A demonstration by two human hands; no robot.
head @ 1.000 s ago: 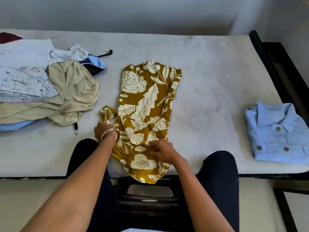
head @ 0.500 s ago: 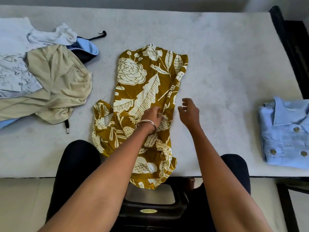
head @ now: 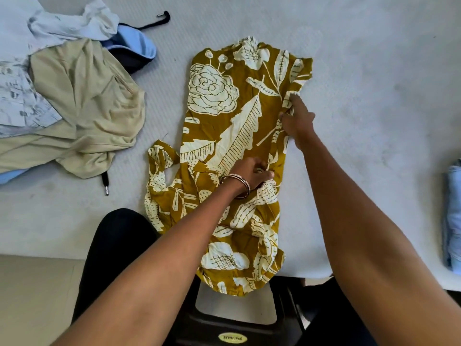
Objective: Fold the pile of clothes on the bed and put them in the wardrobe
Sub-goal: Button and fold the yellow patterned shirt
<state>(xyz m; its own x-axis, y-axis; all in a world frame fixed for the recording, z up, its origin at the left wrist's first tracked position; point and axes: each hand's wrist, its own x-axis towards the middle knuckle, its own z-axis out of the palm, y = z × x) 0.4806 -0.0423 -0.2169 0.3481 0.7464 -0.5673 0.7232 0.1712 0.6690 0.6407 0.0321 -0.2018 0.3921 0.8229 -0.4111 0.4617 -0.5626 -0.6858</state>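
While the unfolded pile (head: 69,96) of beige, white and blue clothes lies untouched at the left of the bed (head: 374,71), the work has moved onto the mustard floral garment (head: 224,121) spread lengthwise in the middle, its lower end hanging over the mattress edge. A loose sleeve-like flap still sticks out on its left side, just as it did a second ago. The left hand (head: 252,171), which a second ago sat at that left edge, has crossed to the garment's middle and rests there, fingers bent on the cloth; whether it pinches a fold cannot be told. The right hand (head: 296,118), hovering off the cloth half a second ago, has travelled up the right edge and now lies on it with fingers reaching forward, seemingly smoothing or gathering the border. The hands are apart, one above the other along that side. This looks like tidying the long fold before doubling the garment. At the far right, the folded blue shirt (head: 452,221) waits, so most of the task remains.
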